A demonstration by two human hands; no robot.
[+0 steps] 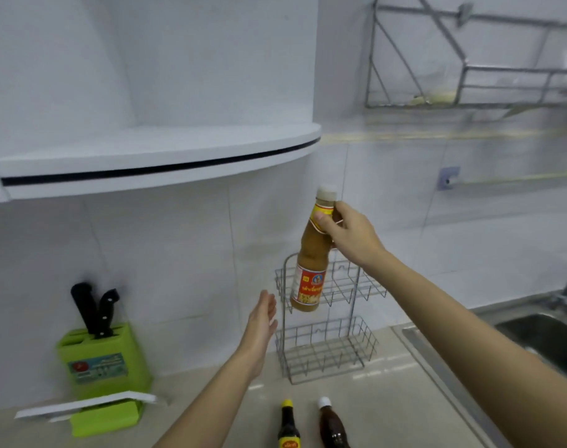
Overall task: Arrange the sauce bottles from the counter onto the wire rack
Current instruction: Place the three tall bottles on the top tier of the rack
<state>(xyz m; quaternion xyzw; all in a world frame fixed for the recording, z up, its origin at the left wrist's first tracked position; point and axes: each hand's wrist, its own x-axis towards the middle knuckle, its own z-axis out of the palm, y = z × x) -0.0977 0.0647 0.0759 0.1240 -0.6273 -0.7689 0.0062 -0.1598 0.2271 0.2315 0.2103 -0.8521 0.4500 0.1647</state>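
Right hand [346, 234] has the tan bottle [311, 253] pinched at the neck, thumb across the yellow neck label, fingers wrapped behind. The bottle hangs in the air, slightly tilted, white cap up, its base in front of the rack's [327, 318] upper basket and not yet resting in it. Red and yellow label faces us, tan sauce filling it nearly to the cap.

Left hand [262, 321] is open, fingers released and stretched out together, palm turned toward the rack, just left of the rack and below the bottle's base. It holds nothing and touches nothing.

The rack stands on the counter [382, 399] against the tiled wall, 2 wire baskets, one above the other, both bare of bottles.

In front of the rack, at the near edge of the view, 2 more bottles wait upright on the counter: a dark bottle [288, 428] with a yellow cap, and right beside it a brown bottle [332, 426] with a white cap. They stand close but apart.

Well left of the rack, a green knife block [104, 360] sits by the wall with 2 black handles sticking out. Right of the rack, a steel sink [541, 337] is set into the counter. Above and right of the rack, a dish rack [469, 76] hangs on the wall; above and left, a white curved shelf [159, 160].
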